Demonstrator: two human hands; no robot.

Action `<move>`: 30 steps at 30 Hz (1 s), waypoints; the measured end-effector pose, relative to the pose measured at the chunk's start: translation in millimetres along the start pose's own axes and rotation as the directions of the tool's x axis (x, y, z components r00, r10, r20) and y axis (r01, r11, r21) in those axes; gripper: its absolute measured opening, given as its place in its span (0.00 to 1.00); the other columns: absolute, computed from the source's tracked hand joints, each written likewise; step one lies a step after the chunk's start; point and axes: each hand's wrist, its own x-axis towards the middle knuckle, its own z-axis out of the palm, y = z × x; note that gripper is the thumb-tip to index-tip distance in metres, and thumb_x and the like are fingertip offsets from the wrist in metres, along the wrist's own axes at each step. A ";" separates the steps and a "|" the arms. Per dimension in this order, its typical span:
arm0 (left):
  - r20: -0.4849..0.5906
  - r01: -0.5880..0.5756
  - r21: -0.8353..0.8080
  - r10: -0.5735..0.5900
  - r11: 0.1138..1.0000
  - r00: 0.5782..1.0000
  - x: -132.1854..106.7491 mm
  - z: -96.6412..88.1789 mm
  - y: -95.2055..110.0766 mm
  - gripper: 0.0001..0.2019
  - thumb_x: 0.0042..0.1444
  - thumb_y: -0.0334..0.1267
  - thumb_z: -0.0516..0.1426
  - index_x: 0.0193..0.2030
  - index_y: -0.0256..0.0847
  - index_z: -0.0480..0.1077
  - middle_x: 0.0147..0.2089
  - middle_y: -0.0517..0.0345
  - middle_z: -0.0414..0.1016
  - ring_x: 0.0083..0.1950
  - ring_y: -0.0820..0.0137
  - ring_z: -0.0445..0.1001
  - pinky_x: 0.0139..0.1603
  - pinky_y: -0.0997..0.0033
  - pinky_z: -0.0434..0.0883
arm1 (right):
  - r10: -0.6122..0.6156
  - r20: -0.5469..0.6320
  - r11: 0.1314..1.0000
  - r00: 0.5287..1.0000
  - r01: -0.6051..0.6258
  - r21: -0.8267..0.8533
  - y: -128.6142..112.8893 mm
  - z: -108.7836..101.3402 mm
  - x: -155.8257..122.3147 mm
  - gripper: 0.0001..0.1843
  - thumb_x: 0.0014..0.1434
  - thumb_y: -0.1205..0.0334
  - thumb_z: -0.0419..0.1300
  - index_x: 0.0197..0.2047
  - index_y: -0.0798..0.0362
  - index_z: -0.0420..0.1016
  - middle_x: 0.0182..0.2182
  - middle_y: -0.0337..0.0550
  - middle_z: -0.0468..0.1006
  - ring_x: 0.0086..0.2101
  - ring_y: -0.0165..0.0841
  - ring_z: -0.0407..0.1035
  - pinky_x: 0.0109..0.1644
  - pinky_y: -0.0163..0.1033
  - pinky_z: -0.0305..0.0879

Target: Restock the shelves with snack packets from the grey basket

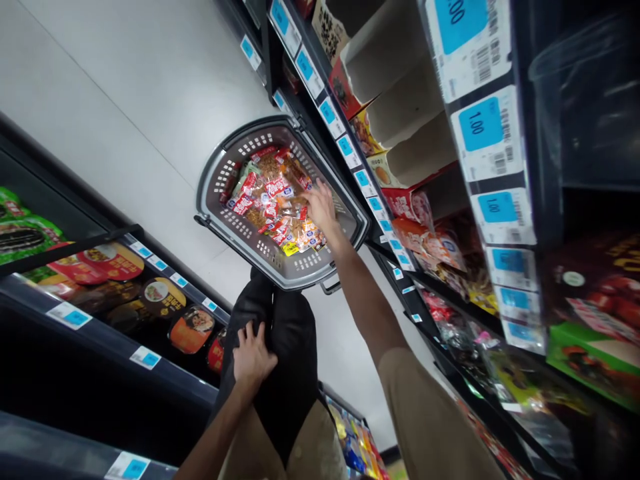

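Snack packets [270, 193] fill the basket [295, 263]. The right hand [320, 208] reaches among them, grip unclear; the left hand [253, 357] rests open on a knee [293, 327].

Shop aisle, view tilted. Pale glossy floor [125, 100] is crossed by thin seams and lit evenly. Dark shelving [523, 60] is fitted along one side, edged with blue price tags [483, 123] and stocked with cardboard trays [395, 60] and snack packets [423, 243]. Opposite, a lower dark shelf [100, 333] is filled with round lidded food bowls [107, 261].
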 end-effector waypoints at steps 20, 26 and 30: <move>-0.003 -0.005 -0.049 0.005 0.999 1.000 -0.4 23.3 -27.8 0.38 0.53 0.32 0.57 0.74 0.40 0.67 0.76 0.34 0.61 0.70 0.41 0.64 0.50 0.54 0.78 | 0.295 0.026 0.954 0.955 -0.293 -0.058 18.4 22.8 33.1 0.25 0.63 0.77 0.53 0.60 0.62 0.79 0.58 0.60 0.79 0.65 0.47 0.67 0.73 0.54 0.59; 0.004 -0.008 -0.090 0.009 0.996 1.000 6.0 28.9 -38.0 0.38 0.53 0.34 0.58 0.74 0.39 0.67 0.75 0.34 0.62 0.70 0.40 0.64 0.50 0.52 0.78 | 0.323 -0.001 0.945 0.946 -0.322 0.053 13.8 40.4 12.9 0.23 0.64 0.68 0.59 0.62 0.64 0.76 0.56 0.64 0.78 0.59 0.49 0.71 0.71 0.56 0.61; -0.024 -0.033 -0.083 0.031 0.996 0.999 -9.2 38.9 -47.7 0.35 0.61 0.38 0.56 0.77 0.38 0.63 0.76 0.33 0.60 0.72 0.40 0.62 0.53 0.51 0.78 | 0.237 0.053 0.965 0.970 -0.242 0.098 -61.8 13.9 -102.0 0.22 0.61 0.71 0.58 0.58 0.57 0.80 0.56 0.59 0.80 0.58 0.48 0.72 0.69 0.56 0.64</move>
